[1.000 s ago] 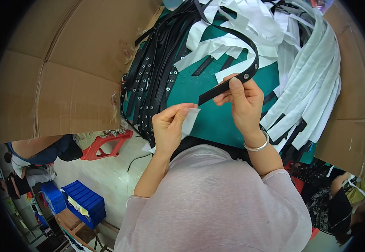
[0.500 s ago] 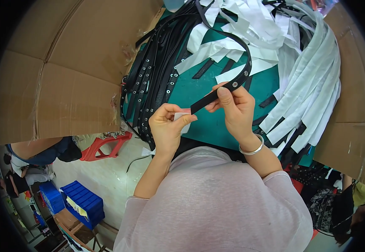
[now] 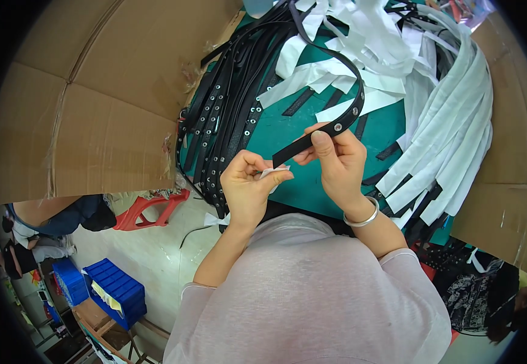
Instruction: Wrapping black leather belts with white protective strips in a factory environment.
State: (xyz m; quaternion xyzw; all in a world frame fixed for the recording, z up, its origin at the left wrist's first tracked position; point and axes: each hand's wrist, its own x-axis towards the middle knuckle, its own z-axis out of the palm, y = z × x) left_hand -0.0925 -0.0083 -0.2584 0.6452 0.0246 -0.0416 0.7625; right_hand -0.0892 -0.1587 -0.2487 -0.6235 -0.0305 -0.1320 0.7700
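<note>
A black belt [image 3: 359,100] with metal eyelets curves down from the far side of the green table and ends between my hands. My right hand [image 3: 338,159] pinches it a short way from its end, thumb on top, just below an eyelet. Closed on a small white piece of paper [image 3: 274,172], my left hand [image 3: 247,183] is right at the belt's cut end. Whether the left fingertips touch the belt cannot be made out. Beyond my left hand lies a thick bundle of black eyelet belts [image 3: 233,103].
White paper strips [image 3: 360,48] lie across the far part of the green table [image 3: 294,130]. Belts wrapped in white [image 3: 457,121] hang along its right side. Tall cardboard walls [image 3: 112,127] flank both sides. Down left are a red stool [image 3: 151,209] and blue crates [image 3: 115,291].
The white paper in my left hand has folded and tilted, now showing a narrower face. My left hand has turned slightly; my right hand keeps its pinch on the belt.
</note>
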